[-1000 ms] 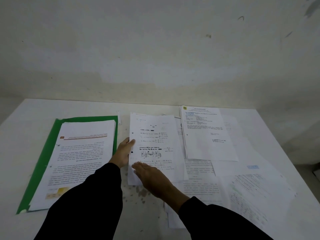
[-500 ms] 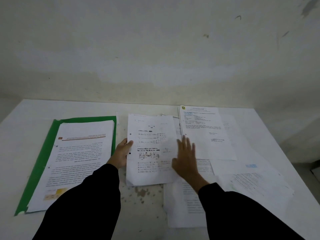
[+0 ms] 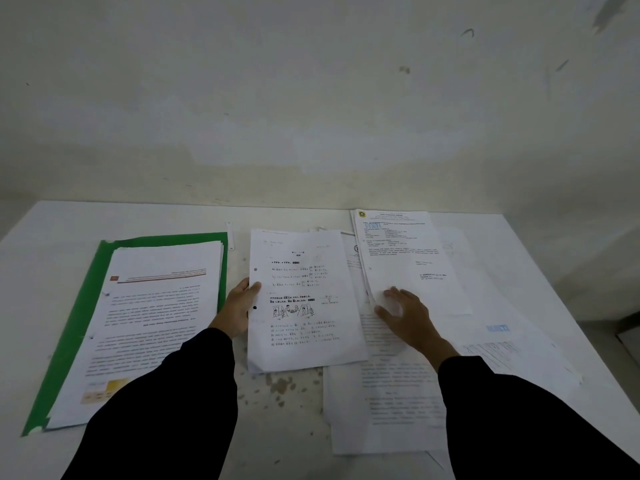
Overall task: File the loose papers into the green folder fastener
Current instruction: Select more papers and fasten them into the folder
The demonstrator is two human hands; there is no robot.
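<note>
Both hands on papers across the desk.
The left hand has its grip pinched on the left edge of a punched sheet; the right hand lies spread on a letter stack, farther right. The green folder, holding pages, lies at the left.

We see brown stains on the white table just nearer to us than the left hand, and a scuffed, pale wall rising well beyond it.
</note>
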